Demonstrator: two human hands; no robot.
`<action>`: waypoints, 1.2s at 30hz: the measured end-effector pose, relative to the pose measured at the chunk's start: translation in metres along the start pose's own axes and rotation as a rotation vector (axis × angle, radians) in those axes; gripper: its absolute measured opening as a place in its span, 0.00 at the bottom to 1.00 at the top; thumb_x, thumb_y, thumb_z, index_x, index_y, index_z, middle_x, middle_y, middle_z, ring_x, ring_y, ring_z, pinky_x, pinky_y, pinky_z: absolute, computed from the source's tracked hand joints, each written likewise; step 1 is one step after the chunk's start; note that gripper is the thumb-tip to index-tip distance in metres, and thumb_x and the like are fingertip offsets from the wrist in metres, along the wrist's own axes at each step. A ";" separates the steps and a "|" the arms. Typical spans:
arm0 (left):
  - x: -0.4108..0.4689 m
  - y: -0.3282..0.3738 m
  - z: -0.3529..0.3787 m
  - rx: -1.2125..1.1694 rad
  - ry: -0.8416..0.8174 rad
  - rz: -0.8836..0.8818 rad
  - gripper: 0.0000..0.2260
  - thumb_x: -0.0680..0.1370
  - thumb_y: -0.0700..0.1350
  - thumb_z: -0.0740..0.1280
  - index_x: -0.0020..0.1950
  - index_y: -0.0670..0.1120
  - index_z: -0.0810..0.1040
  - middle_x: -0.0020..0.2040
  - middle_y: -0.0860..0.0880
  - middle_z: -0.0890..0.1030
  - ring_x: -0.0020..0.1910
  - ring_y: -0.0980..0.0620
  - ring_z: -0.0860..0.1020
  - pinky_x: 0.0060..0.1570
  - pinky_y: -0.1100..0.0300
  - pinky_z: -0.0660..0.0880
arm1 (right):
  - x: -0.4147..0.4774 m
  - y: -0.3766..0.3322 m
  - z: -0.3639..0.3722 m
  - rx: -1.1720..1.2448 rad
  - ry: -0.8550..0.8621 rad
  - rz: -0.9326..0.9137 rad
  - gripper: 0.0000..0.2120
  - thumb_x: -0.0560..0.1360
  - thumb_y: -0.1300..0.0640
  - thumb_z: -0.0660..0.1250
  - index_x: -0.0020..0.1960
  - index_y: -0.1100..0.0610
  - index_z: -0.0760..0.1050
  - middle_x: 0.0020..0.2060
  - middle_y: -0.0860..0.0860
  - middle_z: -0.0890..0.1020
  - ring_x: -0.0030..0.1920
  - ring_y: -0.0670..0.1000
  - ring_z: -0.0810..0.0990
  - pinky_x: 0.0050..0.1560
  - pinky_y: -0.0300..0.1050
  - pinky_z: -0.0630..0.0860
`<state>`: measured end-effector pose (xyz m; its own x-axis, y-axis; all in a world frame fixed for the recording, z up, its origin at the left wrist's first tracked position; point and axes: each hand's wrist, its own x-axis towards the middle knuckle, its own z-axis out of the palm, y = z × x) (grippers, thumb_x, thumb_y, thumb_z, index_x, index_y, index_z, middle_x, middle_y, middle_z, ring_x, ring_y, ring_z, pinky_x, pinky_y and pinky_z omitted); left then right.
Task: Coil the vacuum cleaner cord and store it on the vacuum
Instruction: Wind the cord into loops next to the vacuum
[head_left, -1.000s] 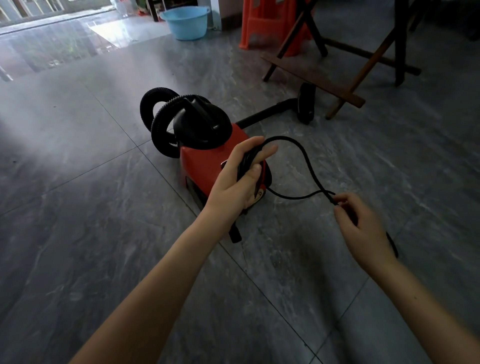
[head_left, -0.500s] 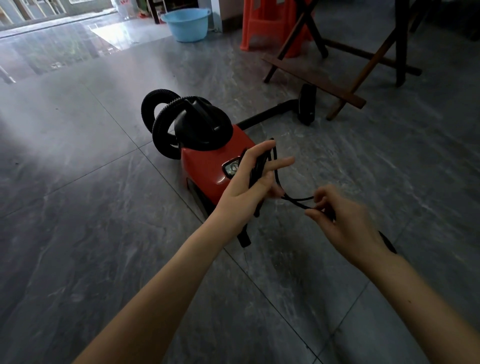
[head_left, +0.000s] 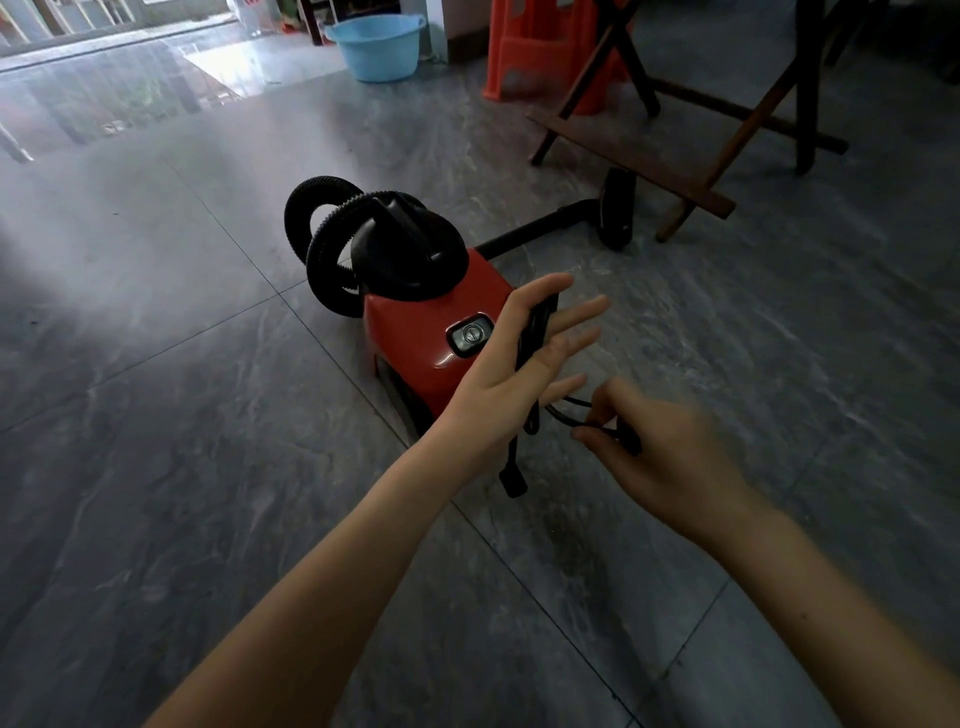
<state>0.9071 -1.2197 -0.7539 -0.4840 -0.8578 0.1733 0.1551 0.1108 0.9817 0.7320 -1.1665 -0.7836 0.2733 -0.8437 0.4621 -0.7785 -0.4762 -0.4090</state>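
My left grip (head_left: 506, 374) is held up just on the near side of the red vacuum (head_left: 415, 332). Its fingers are straight and spread and the thumb points up. The black cord (head_left: 537, 332) is looped round it, the turns lying across my palm between thumb and fingers. This grip isn't closed on them; it just carries them like a spool. The plug (head_left: 513, 480) dangles below my wrist, low over the tiled floor (head_left: 182, 493), though I can't tell whether it touches. A little to the right and nearer me, my right grip (head_left: 670, 457) is blurred, but I can see it pinching the cord between thumb and fingertips, with only a short slack stretch running back to the coil. How much cord trails beyond it I can't see, as my own hand hides that. I judge the coiling well along, with several turns made and perhaps a last length to feed on. The second half of the job isn't started: the bundle is on my hand, not on the vacuum. I must finish the wraps, slip the coil off without letting it spring apart, and hang or tuck it on the body, maybe by the black top housing (head_left: 410, 254).
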 end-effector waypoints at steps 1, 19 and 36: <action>0.000 -0.001 -0.002 -0.002 0.009 0.004 0.18 0.85 0.39 0.56 0.74 0.49 0.61 0.71 0.49 0.74 0.70 0.52 0.73 0.65 0.42 0.73 | -0.002 0.002 0.001 0.045 -0.014 0.025 0.07 0.75 0.55 0.69 0.47 0.54 0.71 0.34 0.42 0.74 0.30 0.44 0.73 0.29 0.41 0.71; 0.000 -0.003 -0.017 -0.141 0.139 0.006 0.17 0.85 0.39 0.56 0.74 0.47 0.63 0.71 0.50 0.74 0.70 0.50 0.73 0.60 0.42 0.77 | -0.011 0.036 -0.001 0.147 0.107 0.355 0.09 0.72 0.64 0.70 0.49 0.52 0.82 0.38 0.43 0.82 0.36 0.46 0.79 0.36 0.33 0.72; 0.002 -0.009 -0.012 -0.077 0.109 -0.009 0.18 0.84 0.40 0.57 0.74 0.46 0.61 0.71 0.49 0.73 0.70 0.51 0.73 0.63 0.41 0.74 | -0.007 0.020 0.010 0.374 0.062 0.290 0.19 0.73 0.64 0.71 0.40 0.45 0.64 0.41 0.40 0.82 0.47 0.40 0.83 0.43 0.35 0.74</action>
<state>0.9153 -1.2287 -0.7634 -0.3901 -0.9084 0.1503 0.2188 0.0671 0.9735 0.7199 -1.1722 -0.8030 0.0314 -0.9440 0.3283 -0.5581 -0.2891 -0.7778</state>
